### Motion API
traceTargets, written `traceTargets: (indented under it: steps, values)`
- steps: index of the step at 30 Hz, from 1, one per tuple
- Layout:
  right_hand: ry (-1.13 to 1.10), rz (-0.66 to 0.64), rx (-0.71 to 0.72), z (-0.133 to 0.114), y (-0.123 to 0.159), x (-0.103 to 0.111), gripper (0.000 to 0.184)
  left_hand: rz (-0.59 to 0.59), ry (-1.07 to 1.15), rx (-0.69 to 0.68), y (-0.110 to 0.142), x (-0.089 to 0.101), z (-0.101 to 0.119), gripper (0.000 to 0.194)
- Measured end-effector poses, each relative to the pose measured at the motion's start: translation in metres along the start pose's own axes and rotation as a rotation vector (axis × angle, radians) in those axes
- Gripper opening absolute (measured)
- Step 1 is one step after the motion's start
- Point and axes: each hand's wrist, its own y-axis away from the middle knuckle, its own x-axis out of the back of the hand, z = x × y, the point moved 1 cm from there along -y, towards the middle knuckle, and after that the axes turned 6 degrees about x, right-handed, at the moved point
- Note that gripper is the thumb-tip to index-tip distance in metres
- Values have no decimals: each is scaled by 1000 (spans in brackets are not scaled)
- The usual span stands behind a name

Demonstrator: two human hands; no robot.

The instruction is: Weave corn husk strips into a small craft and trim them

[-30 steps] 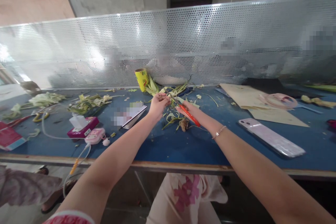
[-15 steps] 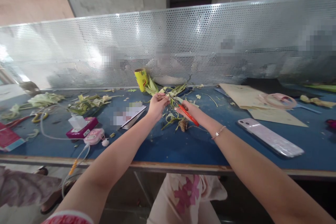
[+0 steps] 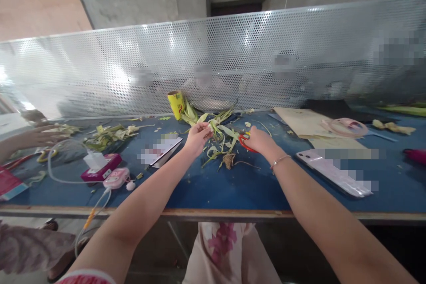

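Note:
My left hand (image 3: pixel 197 138) pinches a pale piece of husk-like leaf (image 3: pixel 210 129) over the middle of the blue table. To its right, my right hand (image 3: pixel 261 142) is closed round the red handles of a pair of scissors (image 3: pixel 245 143). The blades point left toward the leaf strips, and their tips are hard to make out. Beneath and between my hands lie loose green and cream strips (image 3: pixel 216 154) and a small bundle of brown twine (image 3: pixel 228 160). Just beyond, longer green leaves (image 3: pixel 189 115) lean by a yellow tube (image 3: pixel 176 104).
A propped phone (image 3: pixel 163 150), a purple power strip (image 3: pixel 105 166) with cables and a pink case (image 3: pixel 116 178) sit left. At right are a phone (image 3: pixel 333 173) and brown paper (image 3: pixel 299 122). A perforated metal screen (image 3: pixel 219 53) stands behind. Another person's hand (image 3: pixel 49 135) reaches in from far left.
My right hand has drawn the scissors to the right, away from my left hand, which still pinches the leaf. Another person's arm has appeared at the far left. The view has shifted slightly.

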Motion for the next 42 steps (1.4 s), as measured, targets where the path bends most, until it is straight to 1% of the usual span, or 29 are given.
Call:
traceTargets:
  steps: [1,2,4,5,7,9,11,14,17,19,23,28,33,37,42]
  values:
    - [35,3,-6,3,0,-1,41,-5,-11,12,0,0,-1,17]
    - [55,33,6,4,0,-1,41,-10,-24,21,0,0,-1,17]
    - [10,137,93,-2,0,0,36,-19,-53,31,0,0,-2,20]
    - [-64,196,171,-8,1,1,30,-24,-67,31,0,0,-3,21]
    - [-328,259,337,-25,3,2,19,-33,-92,22,1,-1,-4,24]
    - [-551,336,462,-42,6,1,16,-41,-117,13,2,-3,-6,26]
    - [-638,390,559,-54,9,-3,16,-41,-153,8,4,-5,-7,26]
    - [-644,455,668,-63,12,-10,23,-32,-189,-2,7,-9,-8,24]
    - [-581,515,754,-64,14,-15,32,-9,-134,-17,9,-13,-8,21]
    - [-542,524,800,-65,14,-16,34,9,-85,-6,11,-15,-9,20]
    - [-509,539,830,-67,18,-15,34,27,-50,41,13,-18,-10,15]
    - [-519,600,843,-66,20,-14,32,26,-3,42,15,-18,-7,14]
    - [-510,569,857,-62,18,-16,32,15,70,50,16,-19,-5,13]
    - [-535,587,859,-58,16,-14,24,-29,93,72,16,-18,-3,13]
    - [-535,583,831,-56,14,-9,13,-66,33,126,15,-16,-5,10]
